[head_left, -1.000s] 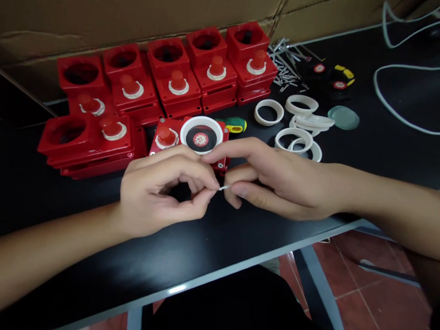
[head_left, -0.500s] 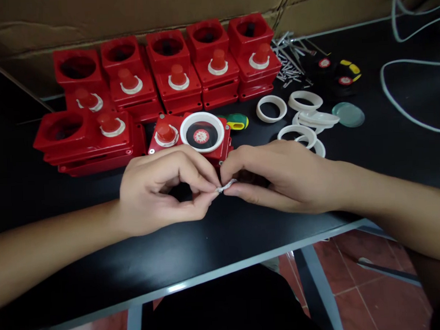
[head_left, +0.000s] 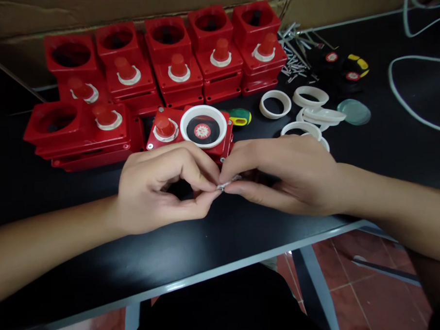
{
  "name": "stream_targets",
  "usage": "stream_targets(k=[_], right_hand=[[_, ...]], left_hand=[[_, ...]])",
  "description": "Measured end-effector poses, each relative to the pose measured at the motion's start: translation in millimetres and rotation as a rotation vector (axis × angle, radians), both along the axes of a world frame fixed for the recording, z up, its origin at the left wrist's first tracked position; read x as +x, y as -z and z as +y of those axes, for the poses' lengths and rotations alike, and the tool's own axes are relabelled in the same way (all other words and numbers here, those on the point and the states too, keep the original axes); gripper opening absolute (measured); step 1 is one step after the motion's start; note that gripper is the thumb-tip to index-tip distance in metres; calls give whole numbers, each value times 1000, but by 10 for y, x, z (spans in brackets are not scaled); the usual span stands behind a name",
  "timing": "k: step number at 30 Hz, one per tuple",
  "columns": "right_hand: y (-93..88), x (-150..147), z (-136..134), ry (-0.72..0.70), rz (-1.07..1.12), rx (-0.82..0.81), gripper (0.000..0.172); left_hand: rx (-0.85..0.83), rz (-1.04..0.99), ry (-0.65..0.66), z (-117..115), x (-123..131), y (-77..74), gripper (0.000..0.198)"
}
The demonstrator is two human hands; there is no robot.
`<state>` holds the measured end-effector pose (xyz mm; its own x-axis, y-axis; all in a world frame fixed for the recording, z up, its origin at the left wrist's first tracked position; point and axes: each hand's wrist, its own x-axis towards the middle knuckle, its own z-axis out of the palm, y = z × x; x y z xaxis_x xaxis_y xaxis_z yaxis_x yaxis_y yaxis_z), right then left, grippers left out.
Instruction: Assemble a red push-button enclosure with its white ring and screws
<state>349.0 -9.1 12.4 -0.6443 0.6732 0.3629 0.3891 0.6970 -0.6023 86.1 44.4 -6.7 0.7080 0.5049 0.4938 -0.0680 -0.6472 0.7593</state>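
Observation:
My left hand [head_left: 162,189] and my right hand [head_left: 282,177] meet over the black table [head_left: 223,242], fingertips pinched together on a tiny white piece [head_left: 226,184] between them. What the piece is I cannot make out. Just behind my fingers lies a red box [head_left: 187,135] with a red push button [head_left: 165,125] and a white ring [head_left: 204,127] around a black disc with a red star mark.
Several red boxes [head_left: 164,65] with buttons are stacked at the back against cardboard [head_left: 125,8]. White rings [head_left: 275,104] lie to the right, with a clear disc [head_left: 355,112], a green-yellow screwdriver handle [head_left: 240,117], a heap of screws [head_left: 295,54], black-yellow parts [head_left: 347,69] and a white cable [head_left: 402,94].
My right hand's fingers have curled in and closed on the small white piece, drawing closer to my left fingertips. The view has shifted slightly downward and left.

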Motion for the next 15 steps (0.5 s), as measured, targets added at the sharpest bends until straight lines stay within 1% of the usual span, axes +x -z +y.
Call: stream_targets(k=[3,5,8,10,15], right_hand=[[-25,-10,-8,19,24,-7,12],[-40,-17,-8,49,70,-44,10],[-45,-27,-6,81,114,-106,13],[-36,-32,-9,83,128,-139,13],[-12,-39,-35,58,171,-184,13]], left_hand=[[-138,-28,65,10,0,-4,29],[-212,-40,58,17,1,-11,33],[-197,-44,80,31,5,-13,35],[-176,-40,89,37,11,3,32],[-174,-67,39,33,37,62,30]])
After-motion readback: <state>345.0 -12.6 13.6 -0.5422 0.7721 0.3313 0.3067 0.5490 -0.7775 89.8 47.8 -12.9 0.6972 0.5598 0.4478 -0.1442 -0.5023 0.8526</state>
